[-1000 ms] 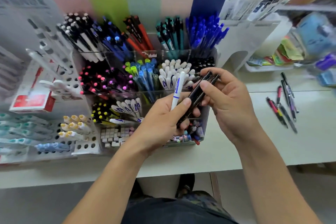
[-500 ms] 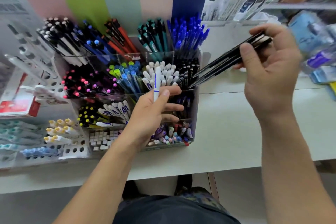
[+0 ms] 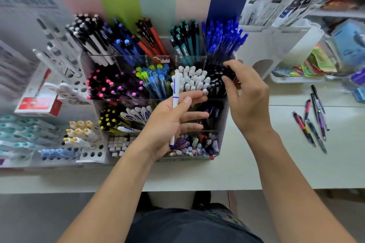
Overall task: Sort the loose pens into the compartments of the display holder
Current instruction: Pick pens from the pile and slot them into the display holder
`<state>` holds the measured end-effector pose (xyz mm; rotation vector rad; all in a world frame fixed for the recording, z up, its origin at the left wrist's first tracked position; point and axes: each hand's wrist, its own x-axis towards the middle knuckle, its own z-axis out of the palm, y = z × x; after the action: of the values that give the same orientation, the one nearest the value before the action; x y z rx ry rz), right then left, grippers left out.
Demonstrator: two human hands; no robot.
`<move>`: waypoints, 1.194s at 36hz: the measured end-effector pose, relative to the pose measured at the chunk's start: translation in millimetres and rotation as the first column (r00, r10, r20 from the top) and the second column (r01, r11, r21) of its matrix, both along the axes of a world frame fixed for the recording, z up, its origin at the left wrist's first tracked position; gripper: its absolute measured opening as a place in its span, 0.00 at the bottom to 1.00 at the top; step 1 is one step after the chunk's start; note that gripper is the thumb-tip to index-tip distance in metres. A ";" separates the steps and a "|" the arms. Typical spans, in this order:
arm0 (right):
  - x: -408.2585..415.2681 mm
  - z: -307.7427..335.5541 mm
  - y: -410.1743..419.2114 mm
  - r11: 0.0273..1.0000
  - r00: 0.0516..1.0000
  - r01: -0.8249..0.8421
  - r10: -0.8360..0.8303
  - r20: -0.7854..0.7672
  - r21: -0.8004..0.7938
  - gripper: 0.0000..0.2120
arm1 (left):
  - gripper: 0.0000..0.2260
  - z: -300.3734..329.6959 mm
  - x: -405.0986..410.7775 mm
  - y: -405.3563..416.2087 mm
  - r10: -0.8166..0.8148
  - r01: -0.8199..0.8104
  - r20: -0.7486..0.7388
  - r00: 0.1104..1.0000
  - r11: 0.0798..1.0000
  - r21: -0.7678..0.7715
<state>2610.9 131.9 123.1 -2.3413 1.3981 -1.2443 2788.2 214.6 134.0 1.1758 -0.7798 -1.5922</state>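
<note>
Left hand [image 3: 169,122] pinching upright white pen [image 3: 175,102]; right hand [image 3: 245,94] gripping black pens [image 3: 227,74].

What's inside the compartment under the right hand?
Black pens, caps up, packed beside the white pens. The right hand grips their tops; its fingers hide the far corner.

Right hand [image 3: 246,94] lowered from mid-air, black pens [image 3: 230,74] now pushed into black-pen compartment [image 3: 216,83]
</note>
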 end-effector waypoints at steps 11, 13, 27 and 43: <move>9.7 -18.8 11.4 0.998 0.998 0.060 -0.060 0.010 -0.002 0.18 | 0.06 -7.2 4.4 1.2 -0.040 0.042 -0.030 0.999 0.997 0.065; 9.0 -20.1 13.3 0.996 0.995 0.086 -0.086 -0.052 -0.002 0.20 | 0.08 -8.8 4.8 1.1 -0.009 0.012 -0.033 0.999 0.997 0.076; 15.2 -22.8 18.1 0.974 0.982 0.096 -0.127 -0.143 -0.205 0.15 | 0.17 -13.1 4.4 2.4 0.078 -0.077 0.113 0.990 0.997 -0.013; 29.7 -8.7 19.6 0.976 0.954 0.197 -0.212 -0.211 -0.091 0.15 | 0.17 -24.1 16.6 7.8 0.323 -0.261 0.301 0.897 0.937 -0.231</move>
<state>2640.6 151.5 114.4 -2.4975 1.7331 -1.1252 2804.8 222.4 109.9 1.3732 -0.8976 -1.0598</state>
